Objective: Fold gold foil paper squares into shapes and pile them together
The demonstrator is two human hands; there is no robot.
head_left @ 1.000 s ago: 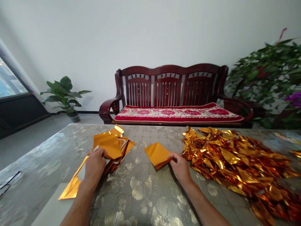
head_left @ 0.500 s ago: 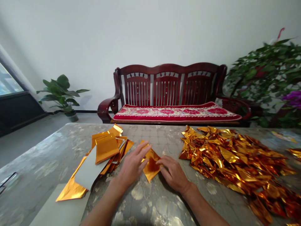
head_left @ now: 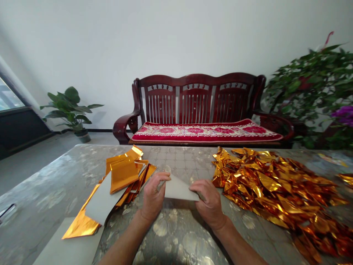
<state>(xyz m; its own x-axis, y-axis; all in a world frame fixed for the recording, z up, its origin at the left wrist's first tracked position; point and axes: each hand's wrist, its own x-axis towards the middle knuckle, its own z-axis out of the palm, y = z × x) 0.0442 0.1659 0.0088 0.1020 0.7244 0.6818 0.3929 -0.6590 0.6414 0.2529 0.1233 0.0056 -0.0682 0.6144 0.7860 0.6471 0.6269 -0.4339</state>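
Note:
Between my two hands is a sheet of foil paper, its pale grey back facing up. It is lifted a little and looks like a triangle with a straight near edge. My left hand pinches its left corner between thumb and fingers. At the right corner, my right hand grips it the same way. To the left lies a loose stack of gold foil sheets, some with the grey side up. On the right spreads a large heap of folded gold foil pieces.
The table has a patterned grey cover. A larger grey sheet lies at the near left, and clear plastic at the far right. Beyond the table stands a dark wooden bench, with potted plants to the sides.
The foil sheet showed its gold side on the table; now its grey back faces up. My left hand has closed on its left corner, and my right hand keeps hold of the right.

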